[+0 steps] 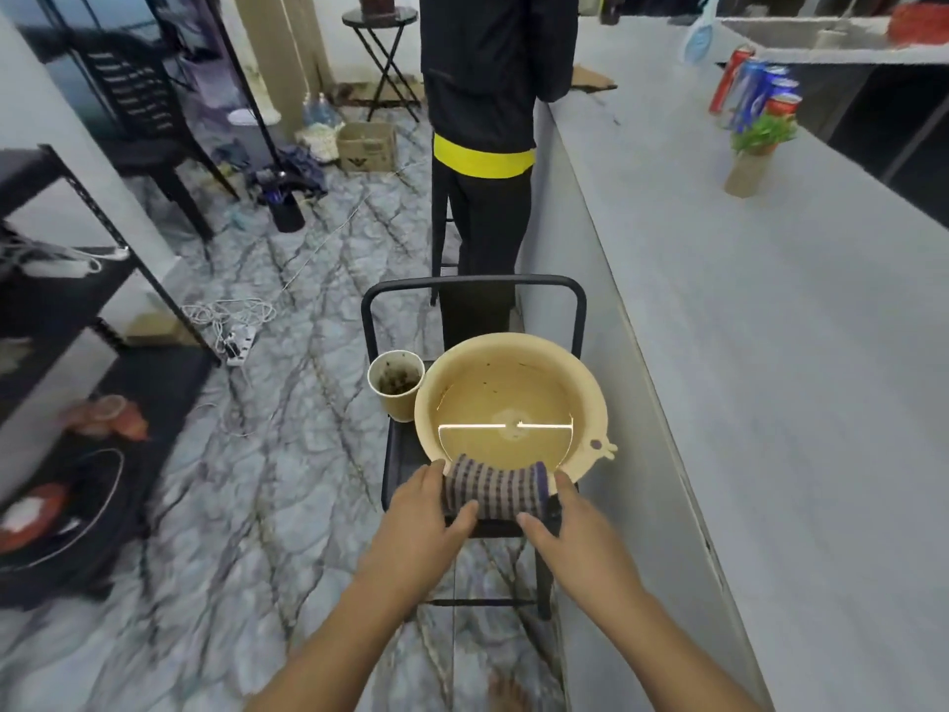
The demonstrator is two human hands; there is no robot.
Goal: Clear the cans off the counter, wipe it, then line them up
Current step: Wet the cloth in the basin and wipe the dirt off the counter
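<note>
Gripping a striped cloth from both sides, the left hand and right hand hold it over the near rim of a cream basin. Each hand has its thumb curled under the cloth's front edge and its fingers along an end, so both are grasping it. The cloth is draped over the rim, part inside the basin and part hanging toward the person. Shallow water lies in the basin (a bright line of light reflects off it). The basin sits on a dark chair, and a paper cup with dark residue stands on the seat, touching the basin's left side. To the right runs a long grey counter. The cans stand clustered at its far end, red and blue, just behind a small potted plant. Another person in dark clothes stands beyond the chair, against the counter's edge.
</note>
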